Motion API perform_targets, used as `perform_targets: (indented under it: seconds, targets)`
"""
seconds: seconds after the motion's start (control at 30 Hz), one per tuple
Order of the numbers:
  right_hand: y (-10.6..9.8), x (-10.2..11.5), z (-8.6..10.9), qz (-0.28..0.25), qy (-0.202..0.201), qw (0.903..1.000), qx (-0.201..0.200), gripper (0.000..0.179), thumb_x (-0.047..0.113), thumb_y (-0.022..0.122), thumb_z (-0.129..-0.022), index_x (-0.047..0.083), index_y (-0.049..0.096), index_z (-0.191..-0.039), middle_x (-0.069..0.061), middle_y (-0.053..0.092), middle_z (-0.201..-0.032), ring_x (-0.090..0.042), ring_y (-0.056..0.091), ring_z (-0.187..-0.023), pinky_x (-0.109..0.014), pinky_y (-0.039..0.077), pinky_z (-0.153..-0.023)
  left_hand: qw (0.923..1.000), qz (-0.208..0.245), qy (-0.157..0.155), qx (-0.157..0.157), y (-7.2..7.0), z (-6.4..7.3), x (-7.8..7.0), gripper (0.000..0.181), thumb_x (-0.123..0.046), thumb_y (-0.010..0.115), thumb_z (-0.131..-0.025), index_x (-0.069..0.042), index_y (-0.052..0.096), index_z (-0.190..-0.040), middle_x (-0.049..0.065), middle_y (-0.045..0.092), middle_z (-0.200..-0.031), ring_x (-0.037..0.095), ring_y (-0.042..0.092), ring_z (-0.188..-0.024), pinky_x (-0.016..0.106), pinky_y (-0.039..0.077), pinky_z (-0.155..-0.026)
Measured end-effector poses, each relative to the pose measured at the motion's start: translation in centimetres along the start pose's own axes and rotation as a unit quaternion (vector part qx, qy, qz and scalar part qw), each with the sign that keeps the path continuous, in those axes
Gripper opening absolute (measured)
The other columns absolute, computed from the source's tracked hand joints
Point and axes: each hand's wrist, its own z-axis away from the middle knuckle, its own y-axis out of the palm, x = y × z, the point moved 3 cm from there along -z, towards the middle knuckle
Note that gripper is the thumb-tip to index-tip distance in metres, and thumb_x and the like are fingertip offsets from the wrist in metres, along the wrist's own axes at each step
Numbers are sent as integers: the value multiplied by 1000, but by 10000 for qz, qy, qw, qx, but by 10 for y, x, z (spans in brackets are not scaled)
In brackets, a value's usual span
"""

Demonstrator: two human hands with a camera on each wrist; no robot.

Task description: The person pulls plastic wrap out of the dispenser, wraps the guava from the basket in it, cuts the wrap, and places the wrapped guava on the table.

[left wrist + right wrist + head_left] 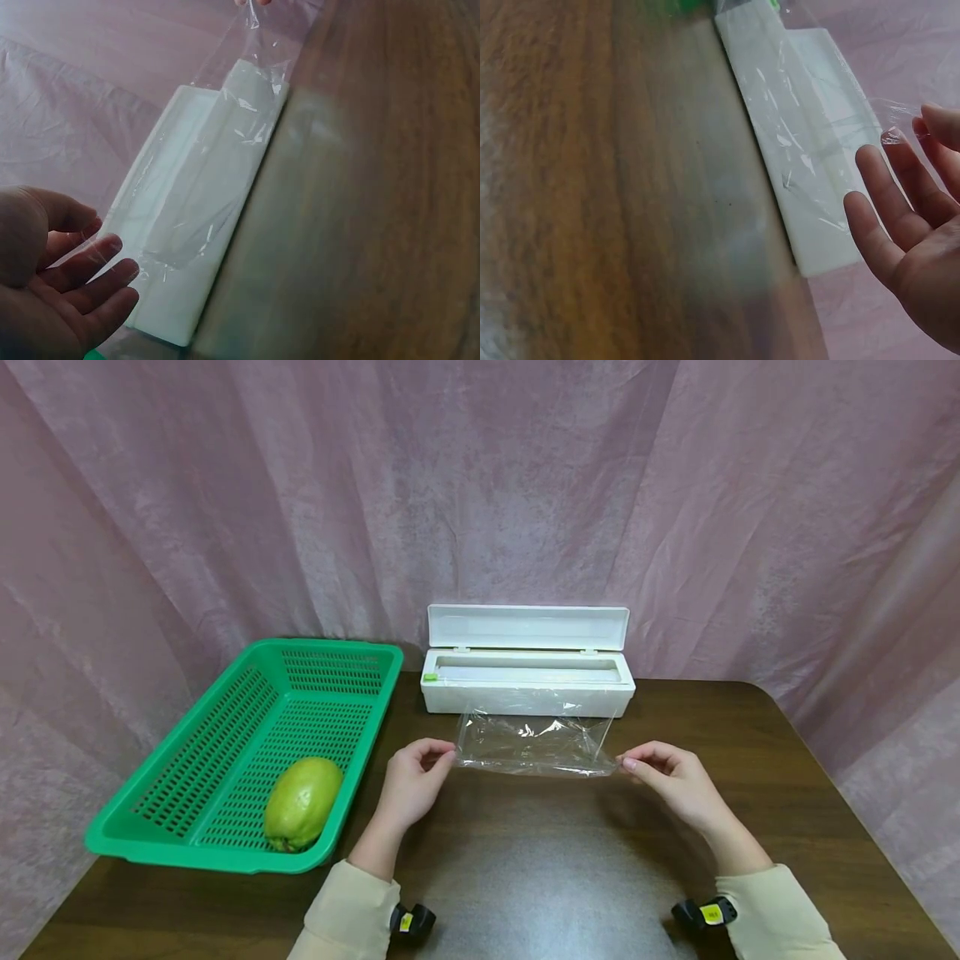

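Note:
A sheet of clear plastic wrap (536, 747) stretches between my two hands, in front of the white wrap dispenser (527, 700) whose lid (528, 627) stands raised. My left hand (412, 779) pinches the sheet's left front corner between thumb and forefinger. At the opposite corner my right hand (678, 783) pinches the film the same way, its other fingers (881, 180) spread loosely in the right wrist view. The film's back edge reaches the dispenser's front. Seen from the left wrist, the wrap (251, 97) overlaps the white box (184, 300).
A green plastic basket (393, 693) stands on the left of the brown table (540, 868), with a yellow-green fruit (303, 802) in its near right corner. A small green slider (430, 677) sits on the dispenser's left end. Behind hangs a pink curtain (525, 485).

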Motion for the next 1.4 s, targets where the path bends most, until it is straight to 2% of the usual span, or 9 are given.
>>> perform_targets:
  seconds: [0.2, 0.37, 0.6, 0.77, 1.0, 1.13, 1.27, 1.4]
  targets:
    - [2, -6, 3, 47, 142, 9996, 221, 18, 6, 61, -91, -10, 61, -98, 13, 70, -91, -9, 67, -79, -25, 55, -69, 9996, -146, 73, 217, 1, 3, 3, 12, -14, 66, -88, -6, 71, -96, 6, 69, -93, 18, 60, -82, 32, 53, -78]
    - [3, -10, 7, 224, 360, 9973, 591, 18, 10, 61, -91, -6, 63, -98, 2, 71, -89, -12, 67, -81, -29, 56, -69, 9975, -488, 90, 493, 2, 6, 7, 9, -14, 66, -88, -9, 71, -94, 5, 69, -91, 17, 57, -79, 28, 50, -73]
    - [0, -16, 12, 371, 652, 9902, 1176, 19, 12, 60, -92, -5, 63, -99, -14, 70, -90, -12, 66, -79, -29, 55, -65, 9930, -821, 140, 839, 3, 12, 13, 7, -14, 67, -87, -10, 71, -91, 2, 69, -88, 15, 54, -76, 29, 47, -69]
    - [-1, -21, 14, 436, 756, 9835, 1585, 18, 15, 60, -93, -2, 64, -97, -13, 68, -89, -14, 64, -78, -31, 54, -65, 9893, -1036, 278, 985, 2, 14, 13, 4, -13, 67, -86, -11, 70, -88, 0, 68, -87, 15, 54, -76, 31, 47, -71]
    - [0, -25, 17, 623, 920, 9727, 2035, 16, 18, 61, -92, 2, 65, -94, -14, 68, -88, -14, 65, -78, -31, 53, -65, 9804, -1480, 531, 1184, -2, 17, 11, 5, -8, 65, -86, -8, 70, -85, 1, 69, -87, 17, 62, -86, 38, 51, -83]
    - [0, -26, 18, 639, 791, 9684, 2275, 15, 17, 61, -92, 3, 65, -93, -16, 67, -84, -11, 63, -74, -30, 52, -62, 9738, -1819, 670, 1191, -5, 19, 9, 5, -8, 66, -85, -6, 70, -82, 3, 69, -86, 21, 64, -86, 40, 51, -83]
    - [1, -25, 21, 650, 663, 9655, 2434, 12, 14, 60, -92, 3, 66, -91, -14, 66, -79, -9, 59, -70, -28, 49, -58, 9671, -2111, 638, 1271, -7, 20, 9, 6, -9, 67, -84, -7, 70, -79, 3, 67, -85, 19, 62, -83, 39, 51, -81]
    - [0, -26, 22, 677, 719, 9648, 2437, 11, 14, 61, -91, 4, 66, -90, -13, 64, -76, -9, 58, -66, -28, 48, -54, 9611, -2222, 495, 1565, -6, 19, 11, 7, -10, 68, -84, -11, 69, -77, -1, 66, -80, 14, 57, -76, 35, 51, -77]
